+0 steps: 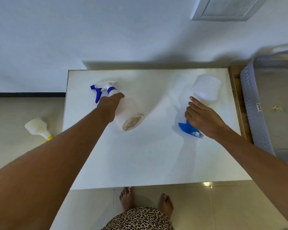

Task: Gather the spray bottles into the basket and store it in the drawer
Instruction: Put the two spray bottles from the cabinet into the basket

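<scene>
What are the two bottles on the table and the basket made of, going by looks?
Left bottle: likely translucent white plastic, matte, with a glossy blue-and-white trigger head. Right bottle: the same milky plastic, blue sprayer. Basket: probably moulded grey plastic; the wall has an embossed woven pattern. Table: glossy white top; material unclear.

Two translucent white plastic spray bottles lie on their sides mid-frame — the one with a dark-blue-and-white trigger head [123,112] left of centre, nozzle toward upper left, the one with a bright blue trigger [204,92] right of centre — a third, yellow-tipped white bottle [37,128] lies at far left, and a grey woven-pattern plastic basket [253,103] sits at the right edge.
</scene>
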Available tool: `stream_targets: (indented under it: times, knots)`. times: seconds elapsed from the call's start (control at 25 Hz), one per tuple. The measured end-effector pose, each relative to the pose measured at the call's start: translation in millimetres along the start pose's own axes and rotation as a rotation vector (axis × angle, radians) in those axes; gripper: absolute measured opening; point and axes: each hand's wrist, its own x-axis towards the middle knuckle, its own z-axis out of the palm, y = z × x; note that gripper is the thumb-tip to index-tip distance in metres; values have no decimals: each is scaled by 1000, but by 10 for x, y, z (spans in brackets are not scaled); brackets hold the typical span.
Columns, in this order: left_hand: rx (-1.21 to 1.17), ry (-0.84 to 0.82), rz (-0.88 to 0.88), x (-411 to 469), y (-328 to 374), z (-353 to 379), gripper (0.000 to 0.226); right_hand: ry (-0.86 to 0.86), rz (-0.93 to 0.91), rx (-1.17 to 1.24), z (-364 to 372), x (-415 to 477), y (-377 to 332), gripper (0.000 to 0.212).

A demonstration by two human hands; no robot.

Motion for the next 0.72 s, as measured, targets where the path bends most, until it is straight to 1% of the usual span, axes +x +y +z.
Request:
stream_targets:
  times: [0.08, 0.16, 0.28, 0.36, 0.4, 0.48, 0.56, 0.64, 0.72]
  knots:
    - [11, -14, -37, -52, 5, -20, 57, 106, 142, 125, -156, -5, 61, 27]
    - [40, -20, -23, -177, 23, -19, 56, 204, 374, 442, -393, -43, 166, 37]
    - [128, -69, 123, -453, 145, 44, 45, 327, 773, 875, -817, -172, 348, 45]
    - [181, -128, 257, -684, 269, 162, 33, 404, 1049, 1200, -1023, -318, 457, 40]
    - [194, -159, 315, -808, 329, 232, 32, 415, 1157, 1367, -1093, -390, 508, 38]
    - [229, -204, 405, -1090, 480, 477, 36, 417, 1303, 1639, -1114, -638, 654, 40]
    - [250, -225, 482, -1398, 578, 773, 39, 448, 1442, 1752, -1078, -968, 779, 40]
    - [246, -218, 540, -1668, 658, 1124, 43, 571, 1594, 1779, -953, -1366, 934, 33]
    - [247, -201, 561, -1894, 680, 1416, 46, 683, 1737, 1734, -799, -1740, 1008, 35]
